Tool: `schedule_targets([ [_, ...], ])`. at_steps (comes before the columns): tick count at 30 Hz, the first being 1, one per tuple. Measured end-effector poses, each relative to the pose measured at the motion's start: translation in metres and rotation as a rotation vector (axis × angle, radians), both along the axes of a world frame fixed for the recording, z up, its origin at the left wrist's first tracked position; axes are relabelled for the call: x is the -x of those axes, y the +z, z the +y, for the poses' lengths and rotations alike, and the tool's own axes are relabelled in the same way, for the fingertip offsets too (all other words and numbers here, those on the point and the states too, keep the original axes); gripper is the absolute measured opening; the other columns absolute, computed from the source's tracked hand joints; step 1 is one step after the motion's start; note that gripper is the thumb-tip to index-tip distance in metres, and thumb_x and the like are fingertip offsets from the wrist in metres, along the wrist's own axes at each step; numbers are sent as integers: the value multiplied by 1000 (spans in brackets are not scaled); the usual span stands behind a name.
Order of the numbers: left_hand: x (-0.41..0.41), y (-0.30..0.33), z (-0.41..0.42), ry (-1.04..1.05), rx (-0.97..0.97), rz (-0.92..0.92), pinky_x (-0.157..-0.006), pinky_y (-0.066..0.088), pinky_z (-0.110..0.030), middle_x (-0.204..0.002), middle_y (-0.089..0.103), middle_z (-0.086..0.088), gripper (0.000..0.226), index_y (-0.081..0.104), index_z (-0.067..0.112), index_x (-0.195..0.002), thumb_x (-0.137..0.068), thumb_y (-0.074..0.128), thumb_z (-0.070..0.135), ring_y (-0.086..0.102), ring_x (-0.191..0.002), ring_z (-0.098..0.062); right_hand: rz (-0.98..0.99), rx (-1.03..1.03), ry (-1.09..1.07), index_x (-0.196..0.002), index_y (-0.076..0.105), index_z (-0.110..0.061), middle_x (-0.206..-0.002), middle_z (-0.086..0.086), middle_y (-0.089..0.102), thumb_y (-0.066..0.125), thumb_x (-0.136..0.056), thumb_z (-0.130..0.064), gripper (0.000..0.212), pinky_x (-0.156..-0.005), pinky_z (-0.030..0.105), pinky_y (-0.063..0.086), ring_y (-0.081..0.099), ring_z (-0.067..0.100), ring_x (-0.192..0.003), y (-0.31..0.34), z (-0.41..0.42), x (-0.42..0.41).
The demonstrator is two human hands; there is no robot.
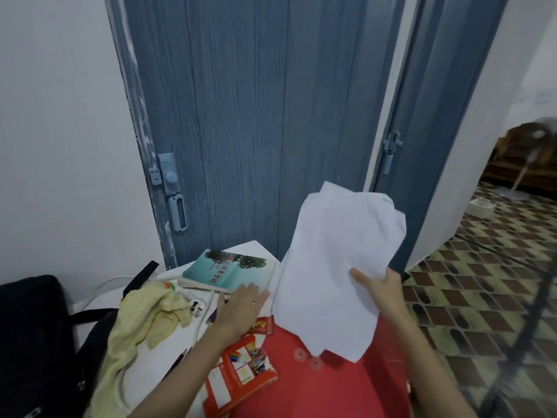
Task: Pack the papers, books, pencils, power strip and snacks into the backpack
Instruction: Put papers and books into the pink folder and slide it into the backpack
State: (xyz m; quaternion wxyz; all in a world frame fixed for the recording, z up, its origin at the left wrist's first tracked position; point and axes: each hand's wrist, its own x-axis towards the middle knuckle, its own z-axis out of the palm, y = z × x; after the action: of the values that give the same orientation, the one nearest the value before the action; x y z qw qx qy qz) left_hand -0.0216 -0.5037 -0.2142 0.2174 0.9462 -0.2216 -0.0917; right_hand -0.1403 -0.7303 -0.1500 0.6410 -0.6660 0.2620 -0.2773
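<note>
My right hand point(380, 289) grips a sheaf of white papers point(337, 267) by its right edge and holds it lifted and bent over the table's right side. Flat on the table, fingers straight, my left hand point(239, 309) rests beside a teal book point(230, 273). A red book point(241, 372) lies under my left forearm, on a red folder point(325, 387) with snap buttons. The white power strip's cable and plug point(197, 307) lie left of my hand. The black backpack point(39, 342) sits at the far left, a strap point(140, 276) sticking up.
A yellow cloth point(141, 324) is heaped between the backpack and the plug. Blue folding doors point(256, 131) stand right behind the table. To the right lies patterned tiled floor point(482, 282), with a fan stand point(515, 188) and a white floor socket point(480, 206).
</note>
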Motion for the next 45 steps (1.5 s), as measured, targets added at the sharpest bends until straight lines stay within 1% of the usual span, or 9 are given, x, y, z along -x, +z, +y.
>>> schedule_targets([
  [4,11,42,-17,49,674,236,-108,35,-39,-143,42,-5,73,37,14,-137,-82,57,57,42,-128,-21,9,42,203,-93,65,-17,-95,5,70,77,-73,-16,23,-77,36,53,67,23,-86,29,-22,35],
  [8,18,78,-32,-31,1086,467,-92,50,-27,-130,55,-9,52,44,4,-132,-84,65,9,55,-117,-24,68,57,335,-99,67,-15,-98,4,72,78,-68,-16,33,-77,37,54,69,23,-88,46,-24,52],
  [14,31,90,-42,-25,1191,292,-65,54,-26,-83,69,-5,13,63,3,-95,-84,66,10,66,-73,-16,-31,126,298,-104,65,-26,-106,-6,71,92,-46,-33,64,-85,33,52,67,13,-98,50,-16,59],
  [18,40,96,-45,34,1184,52,-54,31,-28,-61,40,-5,55,42,1,-63,-75,70,47,38,-57,-16,-159,110,182,-94,65,-26,-96,-9,70,82,-65,-19,34,-75,18,52,67,1,-85,54,-8,59],
  [22,59,110,-49,-25,1173,26,-71,51,-27,-85,66,5,16,62,15,-88,-79,72,23,61,-77,-10,-203,161,102,-93,59,-21,-89,-11,62,71,-80,-9,21,-60,10,50,60,2,-82,58,2,59],
  [27,68,98,-52,22,1246,16,-75,52,-15,-93,68,12,20,63,22,-95,-79,73,14,64,-83,2,-213,153,70,-94,64,-18,-87,-11,67,74,-76,-7,24,-63,7,51,64,-5,-75,42,-1,60],
  [38,72,56,-53,134,974,162,-71,53,-26,-89,68,0,17,63,16,-89,-77,75,14,65,-78,-14,-19,136,113,-80,62,-8,-71,1,61,67,-84,-12,7,-60,27,47,57,14,-65,5,-30,34],
  [41,83,40,-40,147,491,44,-65,43,-18,-89,62,1,29,57,24,-86,-70,80,29,54,-70,-6,25,213,24,-92,60,-3,-83,10,62,62,-88,-17,15,-71,30,44,57,26,-79,3,-68,27],
  [45,108,7,-17,184,-232,-26,-98,37,-35,-124,48,-1,28,60,27,-107,-80,67,34,42,-117,-22,283,250,87,-112,58,12,-111,25,63,63,-88,-17,39,-83,36,45,60,37,-99,-32,-111,15],
])
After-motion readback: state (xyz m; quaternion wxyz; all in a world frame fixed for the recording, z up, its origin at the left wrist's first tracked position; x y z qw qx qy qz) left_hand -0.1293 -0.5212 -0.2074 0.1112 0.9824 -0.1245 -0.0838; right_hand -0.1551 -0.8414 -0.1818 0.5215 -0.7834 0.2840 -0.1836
